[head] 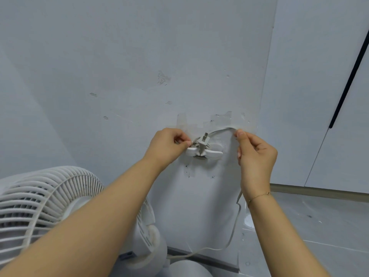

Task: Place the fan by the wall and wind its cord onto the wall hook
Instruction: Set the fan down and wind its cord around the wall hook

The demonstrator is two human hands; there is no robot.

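The white fan (40, 204) stands on the floor at the lower left, close to the grey wall. A white winged wall hook (205, 153) is stuck to the wall at centre, with cord turns wound behind its wings and the plug (204, 141) poking up in front. My left hand (167, 145) pinches the cord at the hook's left side. My right hand (255, 154) holds the cord (232, 234) to the right of the hook; from there the cord arcs over to the hook and hangs down to the fan's base.
Tape remnants and scuffs mark the wall (119, 76) around the hook. A wall corner and a pale panel with a dark vertical strip (347, 76) lie to the right. A skirting board (319, 191) runs along the grey floor at the right.
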